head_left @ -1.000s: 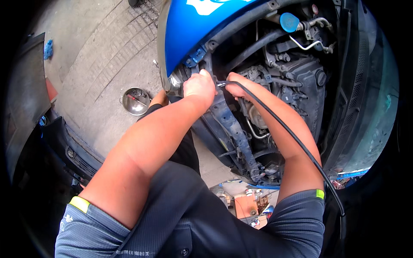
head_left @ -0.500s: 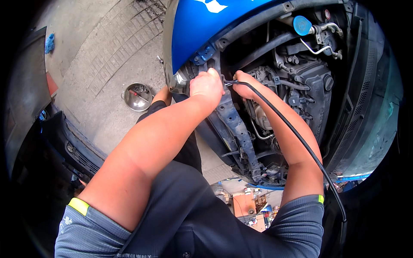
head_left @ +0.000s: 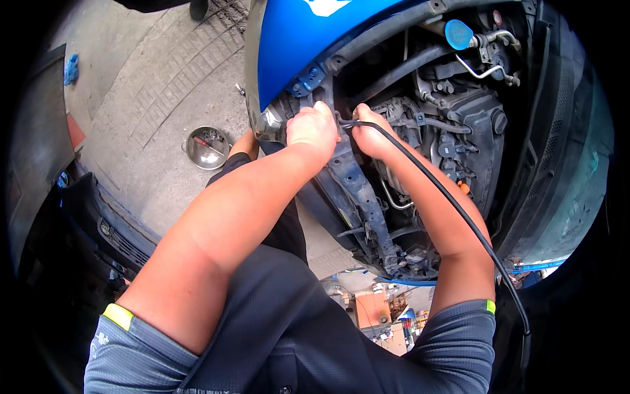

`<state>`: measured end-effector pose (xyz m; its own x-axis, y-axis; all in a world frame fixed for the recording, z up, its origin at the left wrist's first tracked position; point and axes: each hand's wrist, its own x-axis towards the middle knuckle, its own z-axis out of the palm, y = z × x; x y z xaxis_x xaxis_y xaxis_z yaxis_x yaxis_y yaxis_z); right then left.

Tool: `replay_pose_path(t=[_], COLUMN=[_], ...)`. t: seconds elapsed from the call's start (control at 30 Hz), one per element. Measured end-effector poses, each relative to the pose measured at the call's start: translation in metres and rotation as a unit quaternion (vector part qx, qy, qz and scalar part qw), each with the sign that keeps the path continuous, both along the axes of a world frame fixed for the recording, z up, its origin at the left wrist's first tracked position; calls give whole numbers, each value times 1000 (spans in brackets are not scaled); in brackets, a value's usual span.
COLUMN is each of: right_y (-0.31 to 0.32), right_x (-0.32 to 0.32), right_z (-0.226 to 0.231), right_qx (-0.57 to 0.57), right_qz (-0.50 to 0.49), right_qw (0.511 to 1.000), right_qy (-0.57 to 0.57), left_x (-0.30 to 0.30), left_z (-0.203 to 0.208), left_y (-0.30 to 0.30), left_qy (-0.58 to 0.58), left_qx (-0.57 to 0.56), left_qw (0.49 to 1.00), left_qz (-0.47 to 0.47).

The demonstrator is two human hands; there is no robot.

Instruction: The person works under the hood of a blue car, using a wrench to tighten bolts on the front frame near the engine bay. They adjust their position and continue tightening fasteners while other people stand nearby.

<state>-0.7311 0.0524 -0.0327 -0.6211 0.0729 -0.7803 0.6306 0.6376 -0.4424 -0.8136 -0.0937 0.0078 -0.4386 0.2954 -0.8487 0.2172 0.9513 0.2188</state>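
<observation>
My left hand [head_left: 314, 133] is closed at the front body panel beside the headlight [head_left: 271, 127]; its curled fingers hide whatever they hold. Just across the dark metal front crossmember [head_left: 354, 180], my right hand [head_left: 369, 136] reaches down at the edge of the engine bay. Its thumb and fingers are drawn together, with their tips and anything in them out of sight. A long, thin black rod or hose [head_left: 441, 186] starts between the hands and curves over my right forearm toward the lower right. The engine [head_left: 469, 134] lies to the right of my hands.
A blue car panel [head_left: 308, 46] rises beyond my hands. The blue-capped filler [head_left: 459, 35] stands at the far right. On the floor sits a metal bowl [head_left: 207, 152] with a red-handled tool inside. A removed-looking black bumper [head_left: 118, 230] stands at left; a cluttered bench [head_left: 373, 308] is below.
My hands stay at nearly the same spot, the right one shifting slightly in its grip. A dark shape has come in at the top left, and a small orange thing shows beside my right forearm.
</observation>
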Motion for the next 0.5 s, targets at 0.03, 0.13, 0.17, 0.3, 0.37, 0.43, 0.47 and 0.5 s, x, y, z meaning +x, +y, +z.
replay_pose_path(t=[0.03, 0.13, 0.17, 0.3, 0.37, 0.43, 0.47, 0.5], right_y=[5, 3, 3, 11, 5, 2, 1, 2], right_x=[-7, -45, -42, 15, 20, 29, 28, 28], right_z=[-10, 11, 15, -16, -8, -13, -15, -16], right_qx=[3, -77, -87, -60, -44, -21, -18, -25], right_qz=[32, -17, -42, 18, 29, 40, 31, 29], right_qw=[998, 962, 964, 994, 986, 978, 977, 981], right_qy=[-46, -262, -247, 88, 155, 205, 212, 191], left_x=[1, 4, 4, 4, 1, -1, -1, 0], left_z=[-1, -9, -9, -7, -5, -4, -4, -4], left_y=[1, -4, -5, -2, -3, -4, -5, -5], left_qy=[5, 15, 13, 18, 5, 0, 2, 4], left_qx=[2, 0, 3, 9, 2, 1, 2, 4], left_qw=[1000, 1000, 1000, 1000, 1000, 1000, 1000, 1000], left_qz=[0, 9, 14, -10, -12, -17, -21, -25])
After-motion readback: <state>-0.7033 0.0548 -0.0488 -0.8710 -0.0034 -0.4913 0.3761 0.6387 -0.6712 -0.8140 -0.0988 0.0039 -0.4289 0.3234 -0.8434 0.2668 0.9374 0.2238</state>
